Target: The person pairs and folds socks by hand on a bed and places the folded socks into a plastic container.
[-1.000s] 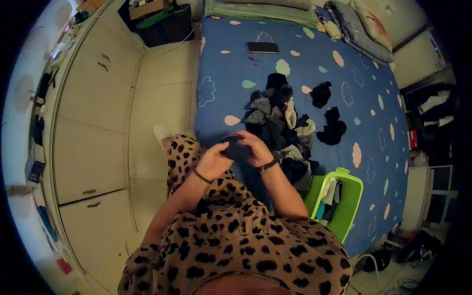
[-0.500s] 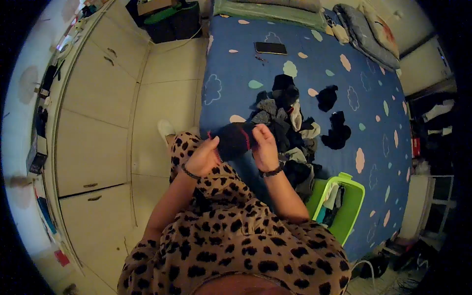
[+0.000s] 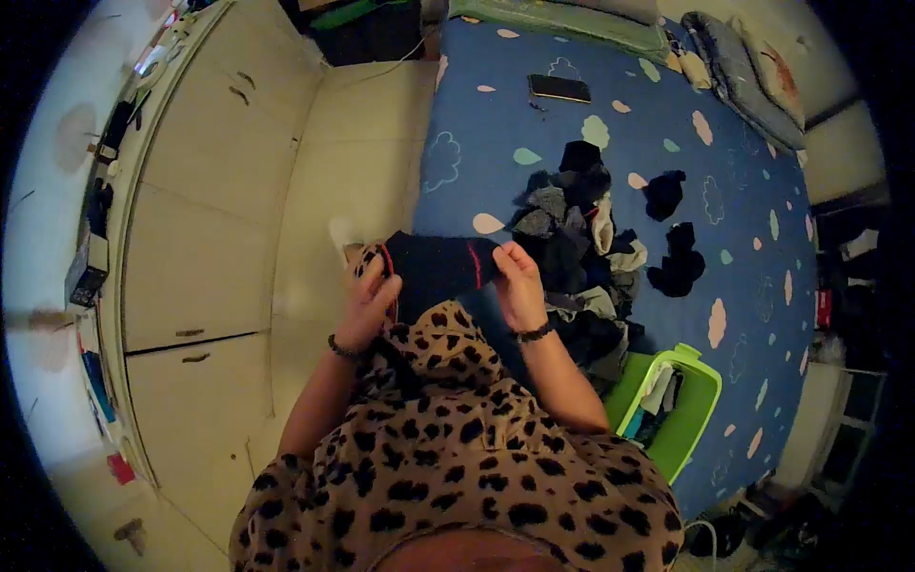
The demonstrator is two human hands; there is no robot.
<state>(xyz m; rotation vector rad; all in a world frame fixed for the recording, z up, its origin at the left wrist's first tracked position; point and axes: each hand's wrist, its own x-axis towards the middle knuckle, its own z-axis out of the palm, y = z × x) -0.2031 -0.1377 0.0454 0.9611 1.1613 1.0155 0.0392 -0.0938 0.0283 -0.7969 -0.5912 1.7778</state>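
My left hand [image 3: 365,303] and right hand [image 3: 520,294] hold a black, red-striped garment [image 3: 434,267] between them; a green bin [image 3: 698,405] sits at its four o'clock.

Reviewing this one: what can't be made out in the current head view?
- Dark cloth, underside: head view, turned away from the camera.
- Clothing pile, lower layers: head view, covered by those on top.
- Green bin, near end: head view, behind the patterned clothing.
- Dark container, top: head view, cut off by the upper edge.
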